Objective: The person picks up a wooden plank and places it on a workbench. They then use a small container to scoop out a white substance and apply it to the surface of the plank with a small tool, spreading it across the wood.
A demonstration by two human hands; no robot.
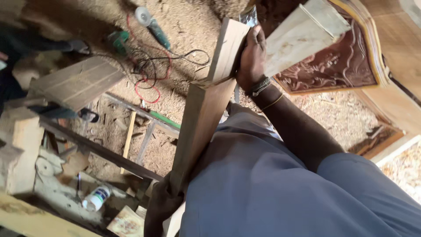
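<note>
Head view, right hand (251,57) gripping wooden plank (206,105), sawdust floor (184,22)

The long wooden board (202,118) runs from the near centre up to the far centre. The right hand (251,57) grips its far end; the left hand (160,206) holds its near end. Left of it, an angle grinder (151,24) and cables (149,70) lie on the sawdust floor (184,26). A carved panel (333,66) lies far right, a white bottle (96,198) near left.

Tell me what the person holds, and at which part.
A long pale wooden plank: the right hand grips its upper part, the left hand its lower end.
</note>
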